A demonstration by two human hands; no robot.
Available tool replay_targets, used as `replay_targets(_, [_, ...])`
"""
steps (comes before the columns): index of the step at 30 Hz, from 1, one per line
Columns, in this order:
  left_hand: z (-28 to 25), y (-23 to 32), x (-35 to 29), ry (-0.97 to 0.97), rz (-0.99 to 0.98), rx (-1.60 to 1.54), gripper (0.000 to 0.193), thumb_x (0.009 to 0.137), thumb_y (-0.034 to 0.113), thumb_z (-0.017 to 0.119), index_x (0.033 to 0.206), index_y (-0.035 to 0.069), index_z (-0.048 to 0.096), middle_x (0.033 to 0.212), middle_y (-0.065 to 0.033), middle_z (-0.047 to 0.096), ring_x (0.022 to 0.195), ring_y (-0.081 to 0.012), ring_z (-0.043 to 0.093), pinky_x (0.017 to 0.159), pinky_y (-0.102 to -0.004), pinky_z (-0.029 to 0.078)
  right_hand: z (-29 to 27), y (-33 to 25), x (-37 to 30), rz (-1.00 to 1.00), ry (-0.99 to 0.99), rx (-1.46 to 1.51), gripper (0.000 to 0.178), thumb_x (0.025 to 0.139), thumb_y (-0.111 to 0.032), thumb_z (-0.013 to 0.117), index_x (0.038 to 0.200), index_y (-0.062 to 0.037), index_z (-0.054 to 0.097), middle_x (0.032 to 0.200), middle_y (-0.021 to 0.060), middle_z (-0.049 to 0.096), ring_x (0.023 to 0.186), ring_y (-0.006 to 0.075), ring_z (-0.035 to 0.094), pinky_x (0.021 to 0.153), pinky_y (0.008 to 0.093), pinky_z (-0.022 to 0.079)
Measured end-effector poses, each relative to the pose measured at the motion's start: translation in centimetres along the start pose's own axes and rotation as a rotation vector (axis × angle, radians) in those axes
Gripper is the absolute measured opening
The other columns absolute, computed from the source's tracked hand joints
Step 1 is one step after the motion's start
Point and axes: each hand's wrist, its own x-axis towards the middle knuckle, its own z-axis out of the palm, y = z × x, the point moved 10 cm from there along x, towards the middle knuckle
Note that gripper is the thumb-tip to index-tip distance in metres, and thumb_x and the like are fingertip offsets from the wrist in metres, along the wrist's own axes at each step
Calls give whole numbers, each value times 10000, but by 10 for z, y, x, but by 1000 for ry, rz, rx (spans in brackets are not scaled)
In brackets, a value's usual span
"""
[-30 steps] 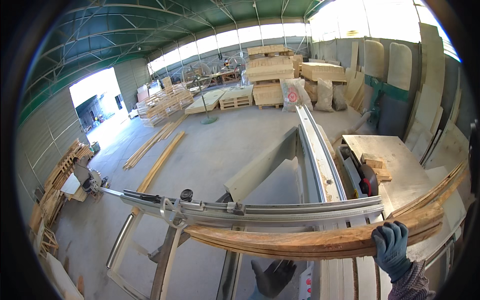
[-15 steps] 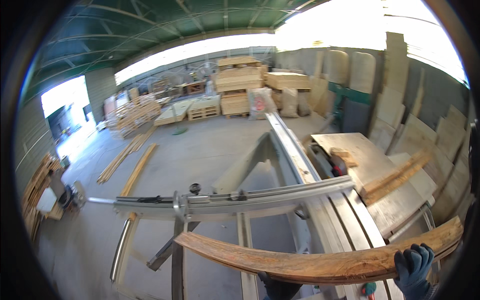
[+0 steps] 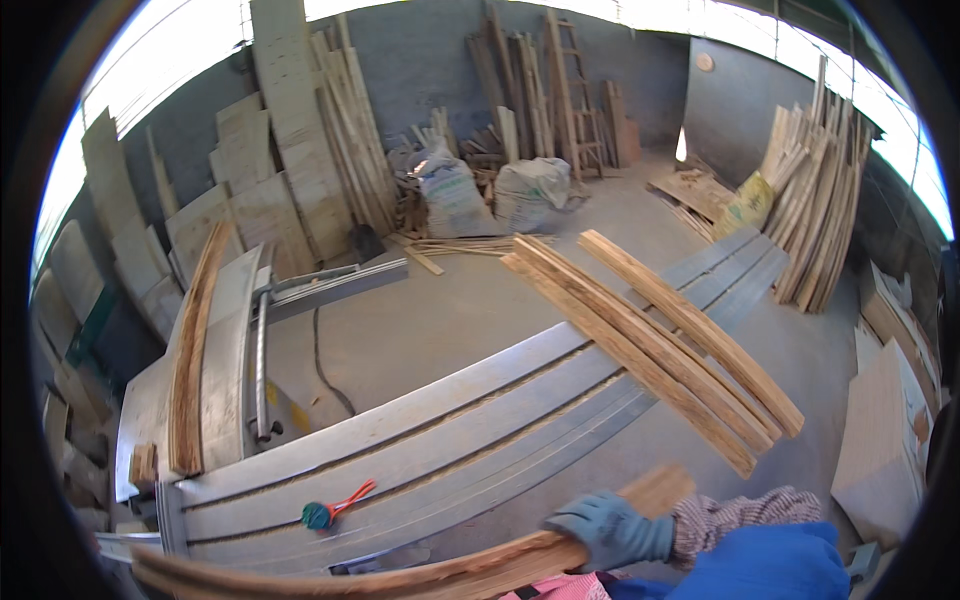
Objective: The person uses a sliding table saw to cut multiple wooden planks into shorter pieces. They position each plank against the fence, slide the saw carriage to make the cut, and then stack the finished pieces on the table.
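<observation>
A long wooden board (image 3: 460, 571) runs along the lower edge, slightly blurred, with its left end low beside the saw table. My right hand (image 3: 610, 528), in a blue-grey work glove, is closed over the board near its right end. A checked cuff and blue cloth cover that arm. My left hand does not show. Beyond the board lies a slotted metal sliding table (image 3: 400, 440), and on it rests a small teal tool with an orange-red strap (image 3: 318, 515), its kind unclear.
Several wooden boards (image 3: 650, 350) lie across the sliding table's far part. Another long board (image 3: 195, 350) and a small wood block (image 3: 143, 463) lie on the saw table (image 3: 228, 370) at left. Filled sacks (image 3: 450, 195), leaning planks (image 3: 830, 200) and stacked panels (image 3: 880, 450) stand around.
My view has swung far to the right, from the open hall to the wall with sacks and planks. My right hand still grips the board; my left hand has left the view.
</observation>
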Motion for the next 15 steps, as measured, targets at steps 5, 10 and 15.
replay_targets(5, [76,-184,25,-382,-459,-49,720,872,516,610,1400,91,367,1409,-113,450,1289,-301,436,1076,-488,352,-17,91,-129,564,-32,204,774,613,-518,803,1171,-31,579,1054,171,619,969,336,609,868,408,477])
replay_targets(10, [231,-340,6,-385,-1022,-425,338,939,256,583,1251,137,531,1209,-45,617,1127,-206,581,992,-404,466,-38,148,-197,991,35,289,951,591,-620,801,1219,34,513,1087,206,572,1019,320,576,897,403,453])
replay_targets(15, [298,-421,-42,-549,-1090,25,332,950,213,556,1257,108,488,1217,-82,580,1097,-223,587,953,-399,493,-25,227,-225,1246,77,134,1022,541,-596,831,1275,17,470,1152,204,509,1094,333,514,928,429,427])
